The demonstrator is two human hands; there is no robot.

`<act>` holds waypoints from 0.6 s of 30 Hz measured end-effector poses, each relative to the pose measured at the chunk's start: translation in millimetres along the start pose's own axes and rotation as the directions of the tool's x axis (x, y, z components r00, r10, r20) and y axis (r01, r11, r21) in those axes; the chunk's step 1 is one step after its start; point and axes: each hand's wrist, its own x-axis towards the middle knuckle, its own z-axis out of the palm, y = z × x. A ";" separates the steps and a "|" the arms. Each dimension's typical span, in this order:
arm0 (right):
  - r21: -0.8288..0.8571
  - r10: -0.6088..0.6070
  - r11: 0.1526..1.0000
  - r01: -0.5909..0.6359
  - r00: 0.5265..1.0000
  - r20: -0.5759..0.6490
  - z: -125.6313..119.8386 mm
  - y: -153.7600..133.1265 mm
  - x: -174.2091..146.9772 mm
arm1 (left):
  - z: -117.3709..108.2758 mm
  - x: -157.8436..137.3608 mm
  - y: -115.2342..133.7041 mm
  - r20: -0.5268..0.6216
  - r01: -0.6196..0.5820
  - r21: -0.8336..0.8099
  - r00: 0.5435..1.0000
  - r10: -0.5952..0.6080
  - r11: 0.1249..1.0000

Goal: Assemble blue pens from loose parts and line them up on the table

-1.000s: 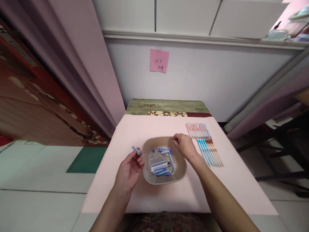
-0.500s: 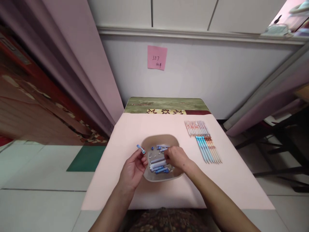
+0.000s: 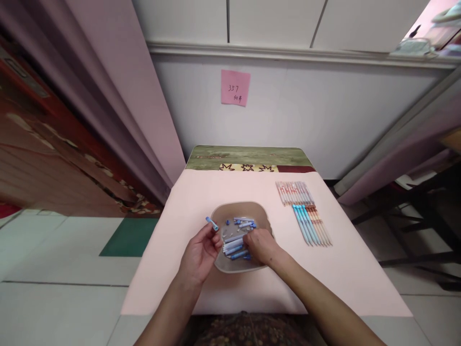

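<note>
A short blue pen barrel (image 3: 212,223) is pinched between the thumb and fingers of my left hand (image 3: 201,250), just off the left rim of a grey-brown plastic box (image 3: 248,207). Inside the box lie blue and white pen parts (image 3: 234,242), with small caps and tiny pieces towards the back. My right hand (image 3: 261,245) reaches into the box's right side, its fingers curled down among the parts. Whatever those fingertips hold, if anything, is hidden beneath the hand.
To the right of the box lie a row of blue and brown pens (image 3: 311,225) and, behind it, a row of clear pens (image 3: 294,193). All rest on a pink-covered table (image 3: 187,192). A pink note (image 3: 235,88) is stuck on the wall behind.
My right hand has shifted slightly nearer to me inside the box, uncovering blue parts at the back. My left hand keeps its hold on the pen barrel, nearly still.
</note>
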 end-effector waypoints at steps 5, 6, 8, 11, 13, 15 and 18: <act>0.000 -0.011 1.000 0.011 0.999 -0.036 2.2 -0.4 3.6 | 0.6 -1.9 1.3 -0.020 -0.010 -0.001 1.000 0.010 1.000; 0.002 -0.007 1.000 0.007 0.999 -0.042 2.4 -0.2 4.5 | 0.6 -1.9 1.2 -0.018 -0.009 0.000 1.000 0.009 1.000; 0.005 0.007 1.000 -0.007 0.999 -0.049 3.3 0.8 6.7 | 0.3 -1.4 1.0 -0.016 -0.008 0.004 1.000 0.008 1.000; 0.006 0.027 1.000 -0.027 0.998 -0.048 5.4 3.1 10.4 | -0.5 0.0 0.8 -0.018 -0.013 0.006 1.000 0.013 1.000; 0.003 0.028 1.000 -0.028 0.999 -0.042 6.4 4.1 12.2 | -0.9 0.9 1.0 -0.010 -0.015 0.001 1.000 0.015 1.000; -0.003 0.022 1.000 -0.022 0.999 -0.039 6.2 4.0 12.8 | -0.5 1.5 1.2 0.001 -0.013 -0.003 1.000 0.013 1.000; -0.017 0.000 1.000 -0.001 0.999 -0.037 3.8 0.3 11.8 | 1.9 2.3 0.8 0.016 -0.010 0.002 1.000 0.010 1.000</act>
